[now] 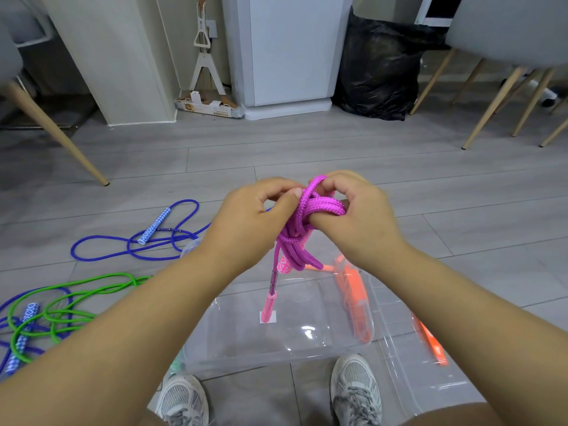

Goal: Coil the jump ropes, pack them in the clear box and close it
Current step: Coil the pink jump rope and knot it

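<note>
Just above the far edge of the clear box (233,336), both hands hold the magenta jump rope (319,207) in the air. The right hand (362,229) has its fingers curled through the bundle of loops, so the coil sits around them. The left hand (249,219) pinches a strand at the top of the bundle between thumb and forefinger. One pink handle (270,302) hangs from the bundle on a short piece of rope, down over the open box. A second handle seems half hidden behind the loops.

I judge that the step in hand is the final wrap or tuck that fixes the coil. To do it well, the right hand should keep the loops pressed together and not let them slide off the fingers. The left hand should pull the free strand firmly around the middle and push its end under a loop. The hanging handle should be brought close to the bundle, otherwise its weight can open the coil when it goes into the box.

Left of the box, a blue jump rope (153,226) and a green jump rope (135,281) lie loose on the floor, not yet coiled. The lid (408,358) lies just beside the box on its right.
</note>
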Available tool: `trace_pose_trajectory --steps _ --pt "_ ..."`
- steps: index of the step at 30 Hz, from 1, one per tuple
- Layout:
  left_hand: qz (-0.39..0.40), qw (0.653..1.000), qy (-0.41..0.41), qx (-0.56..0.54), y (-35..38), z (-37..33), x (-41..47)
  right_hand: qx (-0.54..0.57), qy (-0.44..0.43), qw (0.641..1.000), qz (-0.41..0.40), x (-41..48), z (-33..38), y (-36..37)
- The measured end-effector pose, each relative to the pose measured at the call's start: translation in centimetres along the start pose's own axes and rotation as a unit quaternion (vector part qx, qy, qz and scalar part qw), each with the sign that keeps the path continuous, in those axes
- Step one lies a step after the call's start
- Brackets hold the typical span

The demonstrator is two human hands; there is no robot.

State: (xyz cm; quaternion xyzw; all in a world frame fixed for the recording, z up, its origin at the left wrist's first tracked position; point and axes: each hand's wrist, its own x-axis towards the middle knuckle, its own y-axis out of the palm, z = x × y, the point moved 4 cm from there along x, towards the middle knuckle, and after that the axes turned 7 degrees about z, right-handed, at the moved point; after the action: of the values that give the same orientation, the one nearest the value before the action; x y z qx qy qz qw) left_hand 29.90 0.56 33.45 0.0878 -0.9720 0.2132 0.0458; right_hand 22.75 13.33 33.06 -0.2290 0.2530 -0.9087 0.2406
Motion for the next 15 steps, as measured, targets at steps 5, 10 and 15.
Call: trace_pose_trajectory --steps 5,10,15 --pt "0.043 0.998 -0.011 -0.046 0.24 -0.43 -0.3 -0.005 -0.003 1.0 0.009 -0.27 0.26 0.26" --pt "0.026 0.998 -0.024 -0.05 0.3 -0.42 0.01 -0.016 -0.016 1.0 0.006 -0.37 0.15 0.26" --pt "0.01 0.996 -0.061 -0.061 -0.09 0.42 0.45 -0.001 -0.003 1.0 0.008 -0.51 -0.02 -0.25"
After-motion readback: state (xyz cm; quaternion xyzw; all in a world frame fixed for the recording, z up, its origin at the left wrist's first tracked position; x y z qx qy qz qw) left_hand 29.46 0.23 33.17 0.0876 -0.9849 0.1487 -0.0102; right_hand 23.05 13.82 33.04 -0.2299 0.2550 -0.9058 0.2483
